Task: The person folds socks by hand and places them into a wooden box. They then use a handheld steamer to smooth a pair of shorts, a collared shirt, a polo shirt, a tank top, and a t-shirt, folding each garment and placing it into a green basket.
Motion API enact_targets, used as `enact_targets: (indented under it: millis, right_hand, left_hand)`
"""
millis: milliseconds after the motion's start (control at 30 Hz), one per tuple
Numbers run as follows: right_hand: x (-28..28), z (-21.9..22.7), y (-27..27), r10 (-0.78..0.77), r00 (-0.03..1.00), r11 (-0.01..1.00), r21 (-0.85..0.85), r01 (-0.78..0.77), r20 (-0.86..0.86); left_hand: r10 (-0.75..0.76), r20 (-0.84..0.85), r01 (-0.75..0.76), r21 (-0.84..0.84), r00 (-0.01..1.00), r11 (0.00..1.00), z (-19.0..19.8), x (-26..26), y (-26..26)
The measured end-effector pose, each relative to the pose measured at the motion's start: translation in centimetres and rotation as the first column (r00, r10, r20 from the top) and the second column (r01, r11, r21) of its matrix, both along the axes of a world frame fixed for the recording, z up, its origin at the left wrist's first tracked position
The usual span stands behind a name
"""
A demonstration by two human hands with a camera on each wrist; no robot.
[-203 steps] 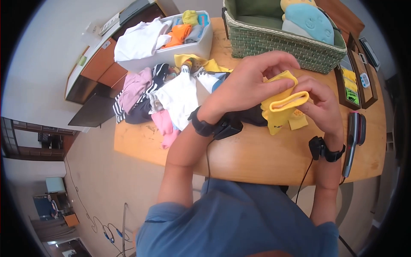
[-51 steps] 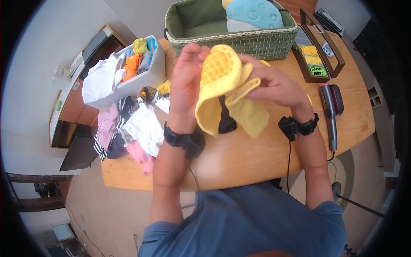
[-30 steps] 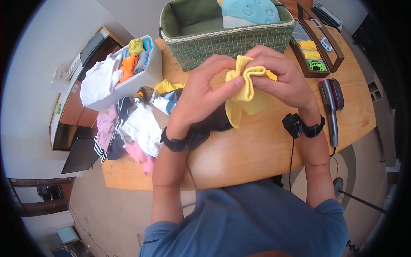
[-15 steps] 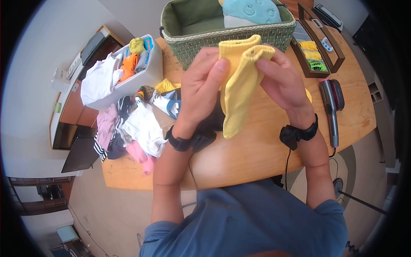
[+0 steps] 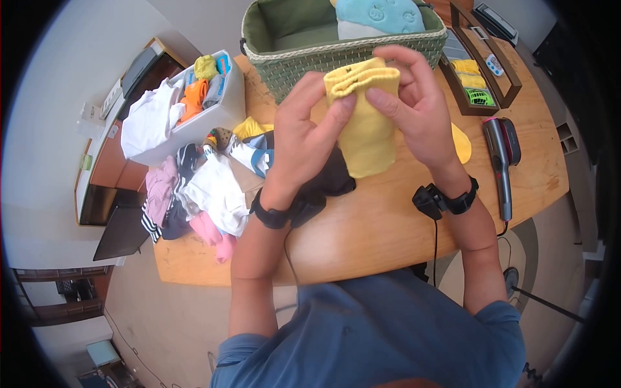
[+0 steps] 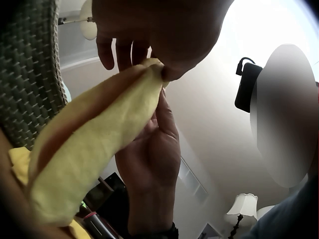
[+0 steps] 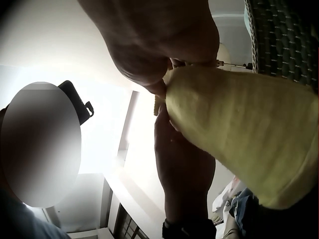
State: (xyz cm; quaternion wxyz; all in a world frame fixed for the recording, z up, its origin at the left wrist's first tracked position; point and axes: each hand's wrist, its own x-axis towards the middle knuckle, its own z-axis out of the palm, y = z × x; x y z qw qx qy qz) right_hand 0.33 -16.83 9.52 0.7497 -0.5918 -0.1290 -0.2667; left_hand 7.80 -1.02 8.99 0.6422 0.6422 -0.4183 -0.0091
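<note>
A pair of yellow socks (image 5: 367, 139) hangs between both hands above the table, cuffs up and laid together. My left hand (image 5: 301, 129) pinches the cuffs at their left side, thumb in front. At the right side my right hand (image 5: 417, 107) pinches the cuffs with its thumb in front, the other fingers raised behind. In the left wrist view the socks (image 6: 94, 144) hang as two layers with a gap between them; in the right wrist view one broad face of the yellow fabric (image 7: 244, 124) shows.
Mixed clothes (image 5: 217, 187) lie heaped at the left, a dark garment (image 5: 339, 178) beside them. Behind are a white bin (image 5: 226, 110) of clothes and a green basket (image 5: 343, 58) with a plush toy (image 5: 381, 19). A yellow piece (image 5: 460, 143), a hair tool (image 5: 501, 168) and a divided box (image 5: 482, 111) are at the right.
The socks, seen spread and edge-on half a second ago, now face the head camera flat with their cuffs together. My right hand's fingers have lifted, and its thumb has moved left.
</note>
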Motion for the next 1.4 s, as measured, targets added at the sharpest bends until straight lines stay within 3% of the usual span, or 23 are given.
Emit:
enact_targets:
  millis: [100,300,400,500,600,633,833,933,1000,1100,1200,1300,1400]
  right_hand:
    - [-0.6,0.9,-1.8,0.159,0.968,0.982,-0.075,-0.176,-0.193]
    - [0.3,-0.4,-3.9,0.25,0.967,0.917,-0.333,-0.222,0.043]
    - [0.3,-0.5,-3.2,0.243,0.968,0.953,-0.204,-0.225,0.068]
    - [-0.4,0.4,-3.1,0.324,0.944,0.931,-0.156,-0.331,-0.067]
    - [-0.6,0.6,-3.7,0.318,0.947,0.914,-0.249,-0.321,-0.054]
    - [-0.4,0.3,-4.0,0.352,0.936,0.908,-0.246,-0.339,0.011]
    - [0.2,-0.6,-4.7,0.441,0.892,0.881,-0.143,-0.452,-0.103]
    - [0.0,-0.1,-4.2,0.438,0.897,0.883,-0.159,-0.442,-0.061]
    - [-0.2,0.1,-4.1,0.348,0.923,0.905,-0.201,-0.376,-0.162]
    - [0.0,-0.2,-4.2,0.264,0.941,0.908,-0.273,-0.317,-0.213]
    - [-0.2,-0.1,-3.7,0.227,0.96,0.925,-0.272,-0.265,-0.163]
    - [-0.3,-0.2,-2.5,0.125,0.99,0.937,-0.321,-0.139,-0.063]
    - [-0.3,-0.3,-2.0,0.048,0.999,0.948,-0.313,-0.054,-0.026]
  left_hand:
    - [-0.009,-0.06,0.004,-0.074,0.998,0.997,0.0,-0.5,-0.4]
    - [-0.194,0.007,0.193,-0.132,0.981,0.972,0.0,0.3,0.2]
    - [-0.206,0.026,0.207,-0.184,0.978,0.961,-0.3,0.5,0.5]
    - [-0.19,0.074,0.2,-0.187,0.979,0.962,-0.2,0.6,0.5]
    - [-0.184,0.097,0.197,-0.152,0.978,0.969,0.0,0.5,0.7]
    - [-0.187,0.096,0.2,-0.139,0.978,0.97,0.1,0.3,0.7]
    - [-0.156,0.161,0.171,-0.084,0.974,0.982,0.2,0.4,0.9]
    - [-0.139,0.202,0.151,-0.045,0.969,0.988,0.1,0.7,0.9]
    - [-0.137,0.236,0.142,-0.002,0.962,0.99,0.1,0.8,0.9]
    - [-0.153,0.122,0.155,-0.008,0.981,0.988,-0.1,0.9,0.7]
    - [-0.258,0.191,0.275,-0.072,0.947,0.959,0.3,1.2,0.6]
    - [-0.176,-0.128,0.166,-0.089,0.976,0.982,0.8,-0.3,0.1]
    - [-0.147,-0.155,0.155,0.043,0.977,0.987,0.1,0.2,0.4]
